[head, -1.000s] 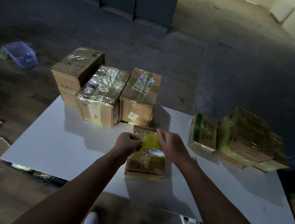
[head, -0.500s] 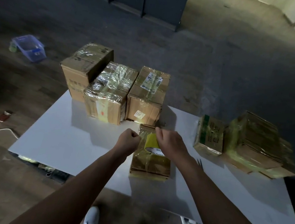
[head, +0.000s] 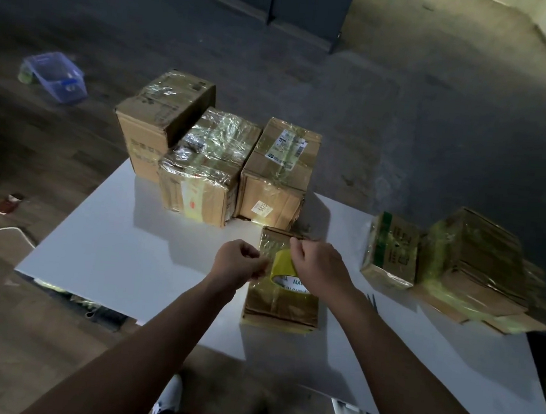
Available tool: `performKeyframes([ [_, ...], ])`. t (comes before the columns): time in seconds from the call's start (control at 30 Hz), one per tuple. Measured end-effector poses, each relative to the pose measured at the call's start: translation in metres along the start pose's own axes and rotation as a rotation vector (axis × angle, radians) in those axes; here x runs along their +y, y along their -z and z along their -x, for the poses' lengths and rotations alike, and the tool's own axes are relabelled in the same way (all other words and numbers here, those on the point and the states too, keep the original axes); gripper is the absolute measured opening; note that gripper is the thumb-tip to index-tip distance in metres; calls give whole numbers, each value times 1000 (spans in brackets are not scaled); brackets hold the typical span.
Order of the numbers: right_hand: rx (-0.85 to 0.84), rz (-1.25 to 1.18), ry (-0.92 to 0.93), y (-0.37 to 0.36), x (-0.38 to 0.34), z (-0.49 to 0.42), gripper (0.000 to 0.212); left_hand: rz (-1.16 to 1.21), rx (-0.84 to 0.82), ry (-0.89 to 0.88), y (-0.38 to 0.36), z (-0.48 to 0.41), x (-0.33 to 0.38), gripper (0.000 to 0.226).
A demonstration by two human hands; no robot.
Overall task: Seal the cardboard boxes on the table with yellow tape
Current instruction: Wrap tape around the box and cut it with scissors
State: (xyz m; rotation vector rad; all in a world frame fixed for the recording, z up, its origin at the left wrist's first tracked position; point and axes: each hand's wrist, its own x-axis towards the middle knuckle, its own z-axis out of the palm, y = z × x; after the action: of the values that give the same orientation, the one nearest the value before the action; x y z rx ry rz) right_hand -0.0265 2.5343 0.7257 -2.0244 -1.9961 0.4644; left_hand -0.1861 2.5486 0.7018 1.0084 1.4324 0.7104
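Two hands grip one tape roll above one box; three boxes behind.

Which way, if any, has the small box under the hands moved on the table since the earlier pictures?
No. The small box still lies just in front of the labelled box, at the same offset; only the view has shifted.

White flat table had three tall brown cardboard boxes bunched together at the far edge, all shiny with tape. A low flat cardboard box sat front-middle. Off right, a small green-striped cardboard box stood just beside a bigger yellow-taped cardboard box.
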Motion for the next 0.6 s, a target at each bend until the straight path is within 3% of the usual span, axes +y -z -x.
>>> performKeyframes([
  [0.13,-99,189,6,-5,-3,-4,39,-66,97,-27,2,-6,-9,19],
  [0.23,-128,247,-44,-8,5,-6,46,-49,30,-2,11,-13,-11,19],
  [0.43,-161,130,20,-5,18,-10,44,144,11,168,17,-28,-30,40],
  [0.53,-229,-70,-40,-5,31,-8,42,210,-19,177,23,-32,-40,21],
  [0.6,-147,-60,-29,-9,35,-9,46,247,-42,176,23,-31,-44,14],
])
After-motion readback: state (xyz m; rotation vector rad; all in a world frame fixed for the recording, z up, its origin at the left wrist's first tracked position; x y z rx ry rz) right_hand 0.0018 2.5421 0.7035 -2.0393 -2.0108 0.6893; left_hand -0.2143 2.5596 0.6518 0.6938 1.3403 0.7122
